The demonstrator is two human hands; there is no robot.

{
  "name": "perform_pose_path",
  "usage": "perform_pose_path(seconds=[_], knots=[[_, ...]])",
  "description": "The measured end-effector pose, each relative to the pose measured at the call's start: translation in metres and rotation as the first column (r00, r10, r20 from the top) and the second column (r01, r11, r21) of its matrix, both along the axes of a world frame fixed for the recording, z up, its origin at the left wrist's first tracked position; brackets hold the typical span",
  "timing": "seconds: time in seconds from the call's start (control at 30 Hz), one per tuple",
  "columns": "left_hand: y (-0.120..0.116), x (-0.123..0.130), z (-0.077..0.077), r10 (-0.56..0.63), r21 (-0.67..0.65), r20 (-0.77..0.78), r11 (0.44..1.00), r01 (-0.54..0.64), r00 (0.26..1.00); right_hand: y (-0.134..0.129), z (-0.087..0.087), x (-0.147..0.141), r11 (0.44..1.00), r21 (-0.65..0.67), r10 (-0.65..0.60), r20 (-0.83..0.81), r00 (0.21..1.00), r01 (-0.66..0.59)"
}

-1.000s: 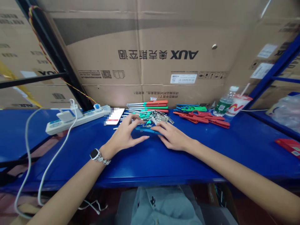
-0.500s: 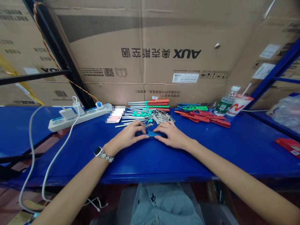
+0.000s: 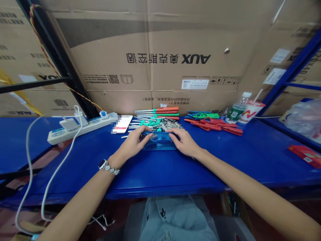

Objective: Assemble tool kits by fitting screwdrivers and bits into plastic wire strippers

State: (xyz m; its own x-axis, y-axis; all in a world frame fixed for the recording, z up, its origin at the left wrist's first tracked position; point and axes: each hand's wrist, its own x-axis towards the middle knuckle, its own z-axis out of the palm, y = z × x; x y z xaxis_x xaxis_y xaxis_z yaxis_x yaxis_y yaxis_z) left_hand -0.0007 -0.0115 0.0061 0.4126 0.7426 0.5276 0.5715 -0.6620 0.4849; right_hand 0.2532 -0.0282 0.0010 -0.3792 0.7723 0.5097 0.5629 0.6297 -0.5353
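A flat, see-through blue case (image 3: 160,146) lies between my hands over the blue table (image 3: 160,174), and its long side faces me. My left hand (image 3: 136,141) grips its left end between thumb and fingers. At the right end, my right hand (image 3: 183,142) pinches the upper edge. Small shiny parts show near the case's upper edge, too small to make out. Just behind it lie silver rods with teal pieces (image 3: 150,123) and a heap of small metal parts (image 3: 173,124). Several orange and green handled tools (image 3: 167,109) lie farther back.
Red clip-like tools (image 3: 215,125) and green ones (image 3: 207,115) lie at the back right, beside a bottle (image 3: 235,108) and a paper cup (image 3: 251,112). A power strip (image 3: 82,129) with white cables is at left. Cardboard (image 3: 155,36) stands behind; a red box (image 3: 304,155) lies far right.
The blue case now shows its wide face between my hands, where before it looked narrow and darker. My hands have moved slightly apart. The whole view has shifted a little.
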Motion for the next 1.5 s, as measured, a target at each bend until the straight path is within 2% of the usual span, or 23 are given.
perform_pose_path(seconds=[0.1, 0.17, 0.27, 0.33, 0.37, 0.43, 0.5, 0.57, 0.67, 0.73, 0.77, 0.83, 0.9, 0.93, 1.03, 1.1, 1.17, 1.4, 1.5], knots=[[0.001, 0.001, -0.001, -0.017, -0.011, 0.056, 1.000, 0.018, 0.998, -0.001, 0.000, 0.000, 0.999, -0.032, -0.012, -0.041, 0.999, 0.011], [0.001, 0.003, -0.001, 0.005, -0.021, 0.101, 1.000, -0.003, 0.995, -0.002, -0.001, 0.000, 1.000, -0.009, -0.011, -0.012, 1.000, 0.011], [0.001, 0.004, 0.000, 0.082, -0.053, 0.168, 0.996, -0.074, 0.982, -0.005, -0.002, 0.001, 0.987, 0.134, -0.101, 0.060, 0.993, 0.093], [0.003, 0.002, 0.001, 0.136, -0.069, 0.189, 0.990, -0.125, 0.972, -0.007, -0.002, 0.002, 0.953, 0.259, -0.184, 0.084, 0.979, 0.157], [0.004, 0.001, 0.002, 0.163, -0.079, 0.196, 0.986, -0.150, 0.967, -0.009, -0.001, 0.002, 0.943, 0.301, -0.187, 0.116, 0.975, 0.144], [0.007, -0.003, 0.002, 0.211, -0.102, 0.209, 0.976, -0.193, 0.955, -0.011, 0.001, 0.002, 0.948, 0.317, -0.114, 0.250, 0.962, 0.030], [0.009, -0.006, 0.003, 0.242, -0.124, 0.217, 0.968, -0.219, 0.946, -0.012, 0.001, 0.002, 0.959, 0.261, -0.006, 0.399, 0.917, -0.107], [0.011, -0.009, 0.003, 0.255, -0.141, 0.217, 0.963, -0.228, 0.942, -0.012, 0.000, 0.001, 0.960, 0.212, 0.061, 0.485, 0.872, -0.185], [0.012, -0.012, 0.007, 0.271, -0.168, 0.207, 0.956, -0.239, 0.940, -0.010, 0.000, 0.001, 0.939, 0.220, 0.113, 0.526, 0.843, -0.264], [0.013, -0.015, 0.009, 0.283, -0.186, 0.199, 0.951, -0.248, 0.938, -0.009, 0.003, 0.004, 0.916, 0.275, 0.133, 0.480, 0.867, -0.293], [0.013, -0.016, 0.010, 0.282, -0.200, 0.199, 0.949, -0.243, 0.939, -0.008, 0.005, 0.008, 0.906, 0.321, 0.127, 0.416, 0.901, -0.276], [0.012, -0.017, 0.009, 0.240, -0.241, 0.188, 0.951, -0.192, 0.952, -0.005, 0.010, 0.017, 0.892, 0.432, 0.053, 0.199, 0.979, -0.136], [0.012, -0.016, 0.005, 0.143, -0.298, 0.144, 0.950, -0.095, 0.979, 0.000, 0.012, 0.028, 0.876, 0.477, -0.068, -0.012, 0.998, 0.066], [0.011, -0.015, 0.003, 0.088, -0.322, 0.107, 0.946, -0.050, 0.990, 0.003, 0.012, 0.034, 0.877, 0.463, -0.118, -0.046, 0.992, 0.126], [0.007, -0.008, -0.004, -0.023, -0.320, -0.022, 0.947, 0.015, 1.000, 0.010, 0.008, 0.045, 0.941, 0.316, -0.177, 0.146, 0.973, 0.124], [0.004, -0.003, -0.008, -0.050, -0.261, -0.090, 0.965, 0.025, 0.995, 0.014, 0.005, 0.048, 0.969, 0.211, -0.186, 0.297, 0.937, 0.125], [0.002, 0.000, -0.009, -0.051, -0.190, -0.134, 0.981, 0.025, 0.990, 0.015, 0.004, 0.048, 0.977, 0.150, -0.198, 0.375, 0.906, 0.152], [0.008, -0.001, -0.005, 0.038, 0.003, -0.151, 0.999, -0.038, 0.988, 0.009, 0.008, 0.050, 0.964, 0.028, -0.249, 0.452, 0.857, 0.265], [0.024, -0.001, 0.005, 0.070, 0.092, -0.273, 0.995, -0.047, 0.959, 0.006, 0.011, 0.046, 0.958, 0.058, -0.275, 0.462, 0.843, 0.280]])
